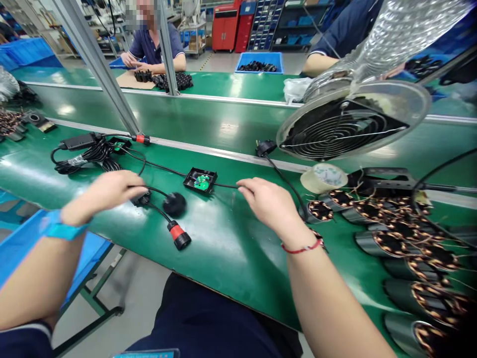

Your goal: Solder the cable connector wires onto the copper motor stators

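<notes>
My left hand (112, 190) is closed over a black cable at the left of the green bench, its fingertips next to a small dark housing (141, 198). From there, leads run to a round black plug (174, 204) and a connector with an orange-red band (179, 234). My right hand (266, 203) pinches the black cable (225, 186) leaving an open black box (187, 182), which lies flat with a green circuit board (202, 182) inside. A second cable links that box leftwards to another open box with a board (118, 145).
Coiled black cable (93, 155) lies at the back left. A fume hood (335, 134) hangs at right, above a tape roll (324, 176) and several copper-wound stators (391, 243). A black plug (266, 147) rests by the rail. A metal post (100, 64) rises left; co-workers sit opposite.
</notes>
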Available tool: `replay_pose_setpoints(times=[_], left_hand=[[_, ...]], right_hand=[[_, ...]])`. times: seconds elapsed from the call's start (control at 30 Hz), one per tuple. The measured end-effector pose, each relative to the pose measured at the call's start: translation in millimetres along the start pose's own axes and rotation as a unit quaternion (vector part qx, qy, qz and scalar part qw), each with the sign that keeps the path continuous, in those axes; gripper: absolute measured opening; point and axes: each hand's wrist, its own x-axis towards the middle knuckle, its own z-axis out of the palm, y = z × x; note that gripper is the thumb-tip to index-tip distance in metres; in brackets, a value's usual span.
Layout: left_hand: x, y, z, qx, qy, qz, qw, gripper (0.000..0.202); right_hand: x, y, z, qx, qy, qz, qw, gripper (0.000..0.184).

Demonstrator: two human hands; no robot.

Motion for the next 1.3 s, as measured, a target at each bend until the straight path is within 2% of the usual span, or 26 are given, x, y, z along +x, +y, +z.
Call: replay_pose_setpoints(times=[0.03, 0.1, 0.13, 0.2, 0.27, 0.3, 0.37, 0.4, 0.43, 0.47, 0.53, 0.6, 0.67, 0.73, 0.8, 0.83, 0.9, 0.97, 1.07, 1.13, 1.17, 1.23, 1.3], left_hand=[[-13.0, -25.9, -6.0, 0.038, 0.045, -0.028, 0.998, 0.04], [-34.9, -66.5, -12.7, 0.06, 0.082, -0.071, 0.992, 0.045], [-42.7, -77.9, -14.0, 0.059, 0.106, -0.084, 0.989, 0.046], [-50.3, -79.9, -14.4, -0.044, 0.15, -0.103, 0.982, 0.04], [-47.6, -58.5, -15.0, -0.228, 0.187, -0.107, 0.95, 0.029], [-43.1, -42.3, -16.6, -0.325, 0.199, -0.104, 0.919, 0.025], [-30.1, -5.0, -24.4, -0.408, 0.237, -0.071, 0.879, 0.028], [-22.4, 14.2, -30.6, -0.477, 0.265, -0.049, 0.837, 0.024], [-14.1, 33.1, -37.9, -0.52, 0.273, -0.03, 0.809, 0.02], [-5.2, 51.6, -45.6, -0.54, 0.28, 0.01, 0.794, 0.02], [14.5, 86.6, -58.8, -0.513, 0.292, 0.055, 0.805, 0.017], [36.5, 118.5, -62.5, -0.448, 0.278, 0.089, 0.845, 0.019], [58.5, 145.1, -51.0, -0.387, 0.156, 0.107, 0.903, 0.025], [77.4, 163.9, -23.6, -0.346, 0.027, 0.141, 0.927, 0.027], [91.4, 173.5, 14.1, -0.29, -0.052, 0.163, 0.942, 0.021], [96.9, 175.0, 33.8, -0.254, -0.063, 0.136, 0.955, 0.019], [106.1, 173.2, 68.4, -0.22, -0.051, 0.056, 0.973, 0.021], [113.8, 168.6, 90.7, -0.207, -0.025, 0.002, 0.978, 0.027], [116.6, 167.3, 97.7, -0.186, 0.027, -0.053, 0.981, 0.028], [106.8, 172.4, 90.5, -0.132, 0.047, -0.06, 0.988, 0.033], [97.9, 175.7, 85.8, -0.095, 0.036, -0.048, 0.994, 0.033], [74.3, 179.6, 77.1, -0.035, -0.045, -0.006, 0.998, 0.032], [49.4, 175.2, 70.4, -0.042, -0.161, 0.023, 0.986, 0.038]], right_hand=[[-2.2, -3.8, 4.7, -0.003, -0.023, -0.004, 1.0, 0.029], [-6.3, -12.4, 14.2, 0.007, -0.064, -0.021, 0.998, 0.03], [-7.9, -16.6, 18.8, 0.021, -0.081, -0.032, 0.996, 0.031], [-9.2, -24.8, 26.9, 0.058, -0.106, -0.043, 0.992, 0.032], [-7.9, -33.2, 33.2, 0.091, -0.108, -0.028, 0.99, 0.033], [-6.7, -38.0, 35.7, 0.111, -0.102, -0.015, 0.989, 0.034], [-4.4, -49.9, 39.7, 0.157, -0.092, -0.008, 0.983, 0.035], [-3.9, -57.0, 41.6, 0.18, -0.092, -0.019, 0.979, 0.036], [-4.2, -64.8, 43.5, 0.201, -0.097, -0.036, 0.974, 0.036], [-5.2, -73.1, 45.6, 0.216, -0.104, -0.058, 0.969, 0.036], [-9.6, -90.2, 50.0, 0.232, -0.121, -0.103, 0.96, 0.033], [-16.7, -106.5, 54.4, 0.253, -0.137, -0.155, 0.945, 0.03], [-25.3, -120.6, 58.1, 0.27, -0.144, -0.21, 0.929, 0.029], [-34.8, -131.1, 60.4, 0.268, -0.135, -0.26, 0.918, 0.031], [-45.3, -136.2, 60.4, 0.245, -0.11, -0.298, 0.916, 0.03], [-51.1, -136.2, 59.3, 0.233, -0.097, -0.311, 0.916, 0.029], [-63.5, -130.4, 54.8, 0.222, -0.08, -0.32, 0.918, 0.03], [-74.8, -116.7, 48.1, 0.242, -0.076, -0.321, 0.913, 0.031], [-80.1, -84.4, 39.4, 0.279, -0.025, -0.285, 0.917, 0.032], [-70.6, -59.5, 37.3, 0.259, 0.055, -0.201, 0.943, 0.034], [-61.6, -47.6, 37.6, 0.231, 0.096, -0.146, 0.957, 0.035], [-36.8, -28.0, 40.3, 0.154, 0.139, -0.063, 0.976, 0.042], [-6.8, -16.0, 45.7, 0.073, 0.133, -0.05, 0.987, 0.055]])
